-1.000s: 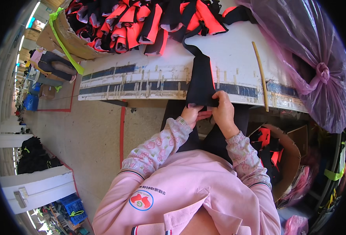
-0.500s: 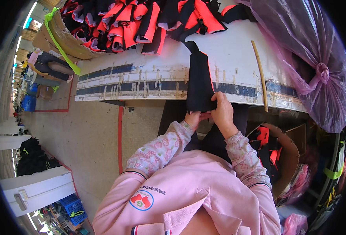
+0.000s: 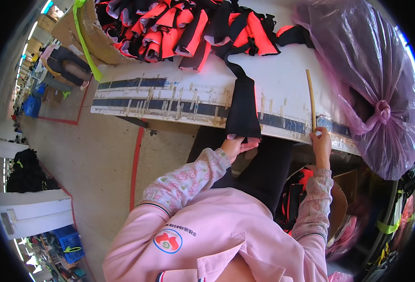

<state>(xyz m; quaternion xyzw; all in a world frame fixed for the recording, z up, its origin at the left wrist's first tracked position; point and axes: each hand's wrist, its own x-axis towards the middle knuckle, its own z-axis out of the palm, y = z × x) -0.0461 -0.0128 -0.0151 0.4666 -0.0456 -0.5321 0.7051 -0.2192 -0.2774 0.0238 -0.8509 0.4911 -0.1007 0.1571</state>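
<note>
A black fabric piece with an orange-red edge [image 3: 242, 105] hangs over the table's front edge, its narrow strap reaching back toward a heap. My left hand [image 3: 234, 147] is closed on its lower end from beneath, with part of the fingers hidden under the cloth. To the right, my right hand [image 3: 321, 143] pinches the near end of a thin wooden stick [image 3: 310, 96]. The stick lies on the white table [image 3: 282, 84] and points away from me.
Black and orange-red fabric pieces [image 3: 170, 35] are heaped at the back beside a cardboard box [image 3: 94, 40]. A knotted purple plastic bag [image 3: 362, 61] bulges over the table's right side. Below it, a carton [image 3: 340, 202] holds more pieces. Another person [image 3: 64, 61] is far left.
My right hand has left the fabric piece and moved right to the stick's near end. My left hand still holds the piece.
</note>
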